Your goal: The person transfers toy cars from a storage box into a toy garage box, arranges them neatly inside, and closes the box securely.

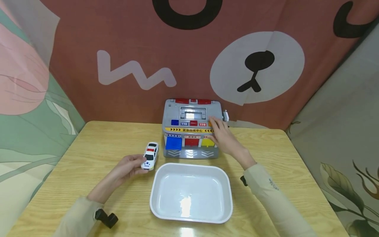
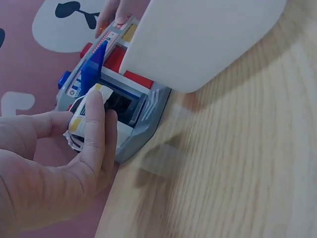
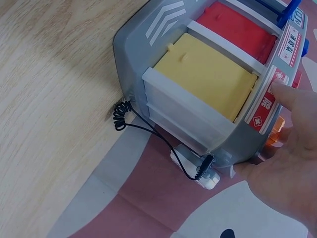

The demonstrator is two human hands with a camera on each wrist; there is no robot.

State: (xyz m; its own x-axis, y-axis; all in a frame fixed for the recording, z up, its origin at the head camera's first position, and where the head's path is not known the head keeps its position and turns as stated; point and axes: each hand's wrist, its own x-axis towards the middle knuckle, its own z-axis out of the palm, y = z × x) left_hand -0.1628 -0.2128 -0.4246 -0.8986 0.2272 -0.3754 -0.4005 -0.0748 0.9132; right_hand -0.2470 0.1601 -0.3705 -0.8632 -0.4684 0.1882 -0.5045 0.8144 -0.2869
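Between its thumb and fingers, my left hand [image 1: 130,167] pinches a white toy police car [image 1: 151,155] with a red roof light bar. The car is left of a grey toy garage [image 1: 169,113]. Seen from the left wrist, the garage's blue door [image 2: 93,68] is swung up over a dark bay, and the car is in front of it. My right hand [image 1: 226,138] grips the garage's front roof edge at the right end, its thumb on the front sign. The yellow door [image 3: 205,74] and red door [image 3: 237,30] are down.
A white rectangular tub [image 1: 190,220] stands on the wooden table [image 1: 109,140] in front of the garage. A white handset [image 3: 198,168] with a coiled black cord [image 3: 121,116] hangs on the garage's side. A printed cloth [image 1: 189,65] hangs behind the table.
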